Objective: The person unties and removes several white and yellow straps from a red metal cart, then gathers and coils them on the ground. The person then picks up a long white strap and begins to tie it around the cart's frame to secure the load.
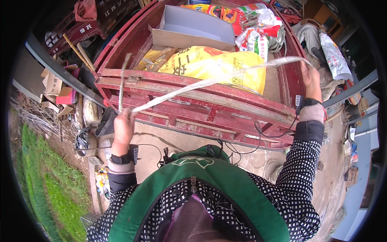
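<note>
A whitish flat strap [208, 81] stretches across the picture between my two hands. My left hand [124, 127] is closed around one part of it, and a loose end stands up above that fist. At the right, my raised right hand [310, 79] grips the other part, its fingertips partly hidden. Behind the strap is the red metal cargo bed [193, 90] of a cart, with its tailgate towards me. A yellow printed sack [208, 65] lies in the bed, below an open cardboard box [193, 37].
Rolled sticks [160, 59] and more printed bags [254, 42] lie in the bed. Cardboard boxes [57, 87] and a bucket [86, 142] stand at left, beside grass [57, 193]. Cables hang from my wrists. A coil of rope [273, 169] rests on the concrete floor.
</note>
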A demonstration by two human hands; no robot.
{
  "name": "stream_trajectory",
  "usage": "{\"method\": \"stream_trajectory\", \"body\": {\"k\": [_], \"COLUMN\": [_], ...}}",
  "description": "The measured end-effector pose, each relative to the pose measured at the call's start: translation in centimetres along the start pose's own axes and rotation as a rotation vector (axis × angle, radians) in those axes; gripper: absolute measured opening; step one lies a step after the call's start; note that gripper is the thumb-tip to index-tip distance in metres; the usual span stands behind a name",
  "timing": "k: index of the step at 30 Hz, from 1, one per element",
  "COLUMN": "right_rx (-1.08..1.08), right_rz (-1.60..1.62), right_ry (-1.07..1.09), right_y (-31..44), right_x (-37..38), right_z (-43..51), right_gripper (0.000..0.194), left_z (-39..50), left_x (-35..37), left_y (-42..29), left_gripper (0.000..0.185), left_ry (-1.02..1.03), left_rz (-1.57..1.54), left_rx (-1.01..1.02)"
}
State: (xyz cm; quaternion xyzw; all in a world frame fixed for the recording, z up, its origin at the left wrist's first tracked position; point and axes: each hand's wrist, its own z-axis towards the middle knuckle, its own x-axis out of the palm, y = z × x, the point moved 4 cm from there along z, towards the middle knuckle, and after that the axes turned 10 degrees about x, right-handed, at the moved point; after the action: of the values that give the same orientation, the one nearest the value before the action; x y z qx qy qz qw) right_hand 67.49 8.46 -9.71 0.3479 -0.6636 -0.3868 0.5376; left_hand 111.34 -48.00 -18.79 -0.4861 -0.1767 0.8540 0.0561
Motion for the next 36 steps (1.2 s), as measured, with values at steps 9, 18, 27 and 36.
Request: {"method": "stream_trajectory", "body": {"k": [9,18,27,36], "right_rx": [0.192,0.363,0.337,0.620], "right_rz": [-1.666,-2.021,-2.092,-2.184], "right_ry": [0.635,0.977,0.982,0.912], "right_y": [-15.5,-20.9,-22.1,-23.1], "right_x": [10.5,8.8,7.3,8.5], "right_z": [-6.3,-8.1,-6.3,-6.1], "right_gripper": [0.059,0.038,0.045,0.045], "left_z": [-0.6,2.0,4.2,2.1], "left_x": [9.8,11.0,10.9,11.7], "left_y": [-11.7,-15.9,-16.0,-14.4], "left_gripper": [0.027,0.022,0.018,0.019], "left_ry": [0.547,0.480,0.308,0.298], "left_rz": [-0.695,-0.920,-0.912,-0.866], "left_rx": [0.110,0.053,0.126,0.119]}}
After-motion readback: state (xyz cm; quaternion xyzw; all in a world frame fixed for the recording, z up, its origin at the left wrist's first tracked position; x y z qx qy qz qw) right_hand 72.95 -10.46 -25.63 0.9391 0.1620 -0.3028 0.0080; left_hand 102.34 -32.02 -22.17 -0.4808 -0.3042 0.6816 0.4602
